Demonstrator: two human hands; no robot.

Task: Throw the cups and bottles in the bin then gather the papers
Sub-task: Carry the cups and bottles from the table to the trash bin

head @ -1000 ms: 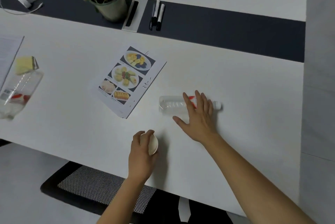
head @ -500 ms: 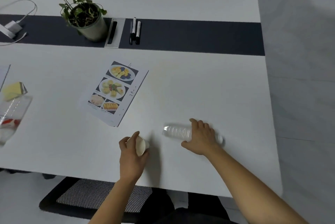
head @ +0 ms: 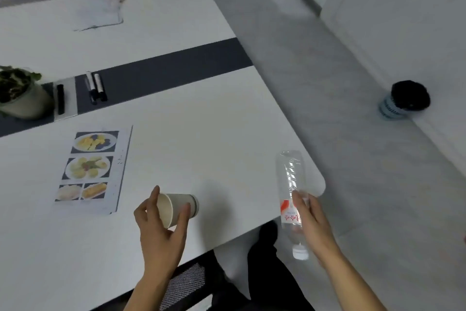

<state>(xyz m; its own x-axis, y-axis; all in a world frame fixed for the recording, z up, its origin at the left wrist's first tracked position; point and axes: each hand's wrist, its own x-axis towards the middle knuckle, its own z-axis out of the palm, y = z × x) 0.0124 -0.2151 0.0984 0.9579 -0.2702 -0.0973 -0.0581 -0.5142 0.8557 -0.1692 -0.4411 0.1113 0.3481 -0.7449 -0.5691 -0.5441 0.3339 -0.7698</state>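
Paper cup (head: pixel 176 211) lies sideways in my left hand (head: pixel 161 232), fingers closed round it above the table (head: pixel 201 134); my right hand (head: pixel 311 222) grips the clear bottle (head: pixel 290 184), cap end down. I'd carry both to the black-lined bin (head: pixel 403 100) on the floor and drop them from directly overhead.

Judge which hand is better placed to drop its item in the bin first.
Right, probably. The right hand holds the bottle beyond the table edge, on the side where the bin stands. The left hand holds the paper cup above the table.
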